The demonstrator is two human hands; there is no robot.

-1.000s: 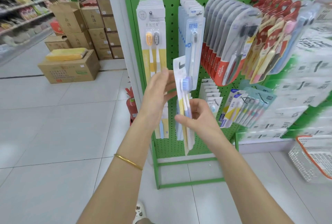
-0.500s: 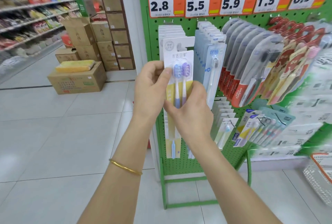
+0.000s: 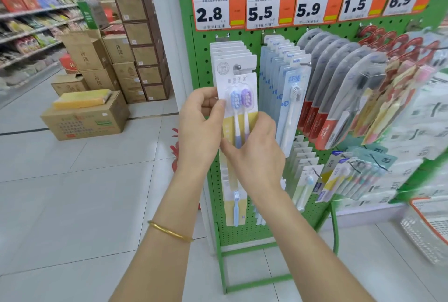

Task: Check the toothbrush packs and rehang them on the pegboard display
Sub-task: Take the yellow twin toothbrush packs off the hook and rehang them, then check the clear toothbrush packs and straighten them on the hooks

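Observation:
I hold a white-and-yellow toothbrush pack (image 3: 238, 94) with a blue and a purple brush upright in front of the green pegboard (image 3: 201, 59). My left hand (image 3: 202, 123) pinches its left edge with thumb on the front. My right hand (image 3: 258, 154) grips its lower right part, fingers curled round the card. The pack's top sits just below the metal peg (image 3: 237, 67) that carries a row of matching white packs (image 3: 230, 51).
Pale blue toothbrush packs (image 3: 283, 78), grey-and-red packs (image 3: 329, 88) and more packs hang to the right. Price tags (image 3: 264, 12) line the top. Cardboard boxes (image 3: 87, 112) stand on the tiled floor at left. A white basket (image 3: 426, 231) sits low right.
The pack was turned from edge-on to facing me and lifted up in front of the left peg's stack. Both hands shifted up and left with it.

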